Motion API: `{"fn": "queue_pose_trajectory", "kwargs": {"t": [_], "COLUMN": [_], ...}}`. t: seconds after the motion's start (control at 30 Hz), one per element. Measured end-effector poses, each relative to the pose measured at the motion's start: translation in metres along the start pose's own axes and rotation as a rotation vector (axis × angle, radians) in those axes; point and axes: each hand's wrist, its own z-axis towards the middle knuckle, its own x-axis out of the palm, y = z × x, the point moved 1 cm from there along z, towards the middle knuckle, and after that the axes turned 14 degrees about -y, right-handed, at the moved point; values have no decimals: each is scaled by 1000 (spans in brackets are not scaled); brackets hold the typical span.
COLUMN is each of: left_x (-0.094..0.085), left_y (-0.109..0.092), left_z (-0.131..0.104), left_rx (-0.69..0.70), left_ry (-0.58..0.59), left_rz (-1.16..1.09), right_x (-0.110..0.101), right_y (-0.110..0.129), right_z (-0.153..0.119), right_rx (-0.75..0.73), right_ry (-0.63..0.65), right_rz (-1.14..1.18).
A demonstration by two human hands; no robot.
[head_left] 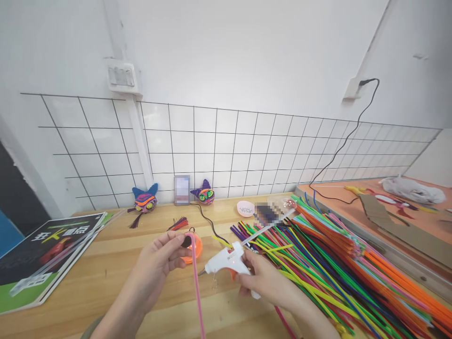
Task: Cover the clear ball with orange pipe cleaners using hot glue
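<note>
My left hand (158, 256) is closed, its fingertips pinching a small round orange piece (198, 247) with a black patch on it. A pink pipe cleaner (197, 292) runs over the top of this piece and hangs down in front. My right hand (259, 278) is wrapped around the handle of a white hot glue gun (226, 262). Its nozzle points left and down, just below and right of the orange piece, apart from it. A clear glue stick (259, 233) sticks out of the gun's back.
Bundles of coloured pipe cleaners (318, 263) cover the right side of the wooden table (116, 263). Behind stand two cat-like pipe-cleaner heads, blue-eared (145, 198) and purple-eared (205, 193), a phone (182, 190) and a pink bowl (246, 208). A magazine (52, 254) lies left.
</note>
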Motion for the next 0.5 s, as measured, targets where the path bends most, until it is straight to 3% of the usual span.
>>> {"fn": "queue_pose_trajectory", "kwargs": {"t": [0.1,0.3,0.5], "left_x": [-1,8,17], "left_y": [-5,-2,12], "left_z": [-2,-8,-9], "left_rx": [22,-29,76], "left_ry": [15,24,55], "left_rz": [9,-39,141], "right_x": [0,-1,-2], "right_y": [5,12,19], "right_z": [3,4,-6], "right_rx": [-29,-93,-129], "right_ry": [-37,-279,-383], "right_rz": [161,344,453]}}
